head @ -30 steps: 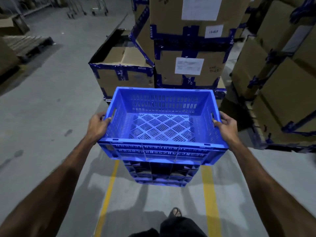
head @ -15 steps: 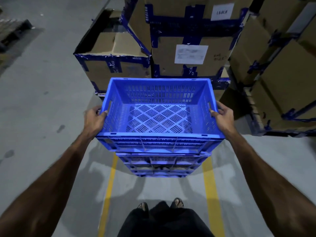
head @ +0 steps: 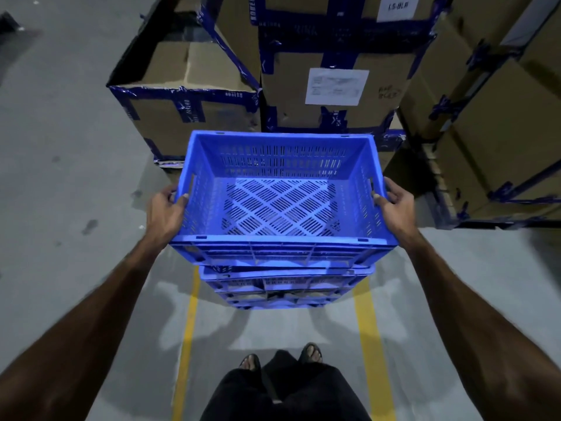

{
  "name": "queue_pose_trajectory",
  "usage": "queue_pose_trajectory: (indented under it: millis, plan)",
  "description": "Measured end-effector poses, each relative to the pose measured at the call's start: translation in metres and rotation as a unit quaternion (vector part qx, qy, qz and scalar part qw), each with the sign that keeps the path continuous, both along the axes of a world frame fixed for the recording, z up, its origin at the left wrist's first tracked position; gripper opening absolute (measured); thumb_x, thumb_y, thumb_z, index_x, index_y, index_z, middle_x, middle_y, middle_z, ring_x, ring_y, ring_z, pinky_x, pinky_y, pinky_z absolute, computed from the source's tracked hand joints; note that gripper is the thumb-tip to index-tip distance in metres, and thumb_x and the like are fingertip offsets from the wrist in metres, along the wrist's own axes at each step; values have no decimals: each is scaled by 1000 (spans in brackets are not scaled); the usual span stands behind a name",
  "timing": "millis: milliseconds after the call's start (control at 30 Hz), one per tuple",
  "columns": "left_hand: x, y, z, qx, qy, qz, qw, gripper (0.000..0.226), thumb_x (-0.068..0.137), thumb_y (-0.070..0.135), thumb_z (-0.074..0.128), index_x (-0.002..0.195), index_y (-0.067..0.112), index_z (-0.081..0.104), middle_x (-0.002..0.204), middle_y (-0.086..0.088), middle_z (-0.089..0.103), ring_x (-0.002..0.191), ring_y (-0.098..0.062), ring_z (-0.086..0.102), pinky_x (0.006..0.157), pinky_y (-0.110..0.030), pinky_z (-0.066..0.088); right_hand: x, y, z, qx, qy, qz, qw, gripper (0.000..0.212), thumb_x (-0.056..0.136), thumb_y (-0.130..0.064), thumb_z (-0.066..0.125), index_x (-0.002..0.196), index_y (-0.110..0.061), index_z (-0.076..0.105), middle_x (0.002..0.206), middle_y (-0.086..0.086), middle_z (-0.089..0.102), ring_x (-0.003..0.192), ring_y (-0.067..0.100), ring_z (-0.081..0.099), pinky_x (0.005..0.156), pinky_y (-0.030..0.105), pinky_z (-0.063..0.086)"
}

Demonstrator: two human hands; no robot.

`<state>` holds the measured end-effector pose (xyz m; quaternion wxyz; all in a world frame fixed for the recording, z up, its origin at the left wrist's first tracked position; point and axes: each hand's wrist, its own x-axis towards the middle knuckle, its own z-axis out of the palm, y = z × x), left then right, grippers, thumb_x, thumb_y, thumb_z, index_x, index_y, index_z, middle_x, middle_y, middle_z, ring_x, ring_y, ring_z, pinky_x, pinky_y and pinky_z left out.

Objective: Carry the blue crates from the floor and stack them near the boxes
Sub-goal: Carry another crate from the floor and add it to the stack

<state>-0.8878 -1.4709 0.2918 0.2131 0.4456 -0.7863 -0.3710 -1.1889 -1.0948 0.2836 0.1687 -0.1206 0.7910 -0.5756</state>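
I hold an empty blue slatted crate (head: 280,208) by its two short sides. My left hand (head: 164,214) grips the left handle slot and my right hand (head: 394,209) grips the right one. The crate sits level, directly over a stack of blue crates (head: 285,287) standing on the floor, and its base looks very close to or touching the top of that stack. Only the front faces of the lower crates show. Cardboard boxes with blue tape (head: 334,86) rise just behind the crates.
An opened cardboard box (head: 188,95) stands on the floor behind and to the left. More taped boxes on a pallet (head: 501,132) fill the right side. Two yellow floor lines (head: 365,344) run toward me, and my sandalled feet (head: 280,357) stand between them. Grey concrete floor (head: 60,177) lies to the left.
The crate has come down toward the stack, closing the gap beneath it. My view has tilted further down and both hands keep the same grip.
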Motion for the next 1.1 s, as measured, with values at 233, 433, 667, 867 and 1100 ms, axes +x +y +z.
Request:
queue_pose_trajectory:
  millis: [233, 433, 667, 867, 1100]
  plan:
    - [3, -2, -5, -45, -31, 2, 998, 31, 98, 21, 63, 125, 6, 69, 106, -14, 72, 91, -27, 62, 78, -31, 41, 0, 8, -7, 36, 30, 11, 999, 44, 97, -27, 62, 140, -35, 57, 119, -6, 74, 99, 19, 75, 82, 53, 62]
    - [9, 2, -4, -68, -32, -24, 997, 35, 98, 19, 61, 131, 7, 66, 102, -10, 69, 97, -34, 65, 79, -35, 44, 1, 14, -5, 112, 59, 9, 992, 46, 97, -39, 59, 142, -35, 54, 124, -6, 71, 101, 16, 73, 87, 49, 61]
    - [29, 12, -12, -272, -63, -103, 955, 38, 94, 41, 62, 117, 13, 73, 112, -13, 59, 107, -35, 53, 95, -45, 42, 37, 21, 0, 343, 379, 60, 857, 40, 98, -38, 54, 128, -15, 66, 130, 8, 62, 120, 32, 53, 97, 48, 45]
    - [49, 29, -19, -343, -94, -254, 900, 46, 94, 64, 52, 82, 23, 70, 80, 8, 67, 86, -21, 61, 99, -46, 36, 86, 24, 1, 367, 400, 147, 826, 62, 93, -72, 37, 101, -25, 75, 100, -6, 73, 103, 20, 65, 102, 47, 30]
    - [60, 26, -28, -368, -144, -293, 870, 69, 97, 74, 33, 83, 19, 72, 80, 4, 71, 85, -24, 64, 101, -49, 33, 96, 36, -1, 392, 376, 190, 818, 84, 87, -85, 16, 108, -25, 72, 105, -3, 75, 104, 22, 67, 107, 48, 23]
